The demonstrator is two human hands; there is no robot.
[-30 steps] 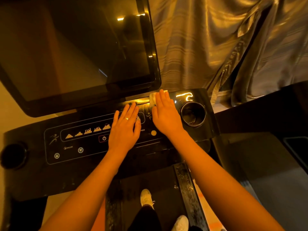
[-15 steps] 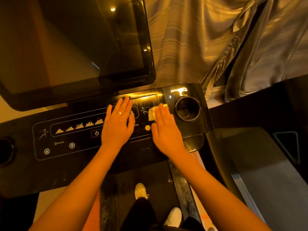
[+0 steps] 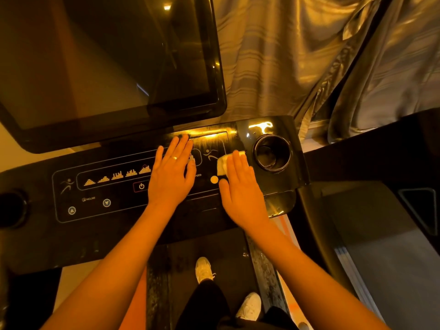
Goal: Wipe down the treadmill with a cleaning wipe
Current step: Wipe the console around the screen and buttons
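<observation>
console [image 3: 114, 225] reads "incline" and "peed" (first letter covered); five program icons [image 3: 117, 175], two arrow buttons [image 3: 106, 202]. left hand [image 3: 170, 179] flat, fingers straight; right hand [image 3: 240, 189] presses one wipe [image 3: 222, 165], fingers straight.

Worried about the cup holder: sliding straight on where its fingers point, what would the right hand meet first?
Probably only glossy console up to its back edge; the cup holder lies to the side of the right hand and wipe.

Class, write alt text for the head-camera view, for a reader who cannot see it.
A person's right hand presses a pale cleaning wipe flat onto a glossy black treadmill console, beside its round cup holder. The left hand rests flat on the lit control panel.
</observation>
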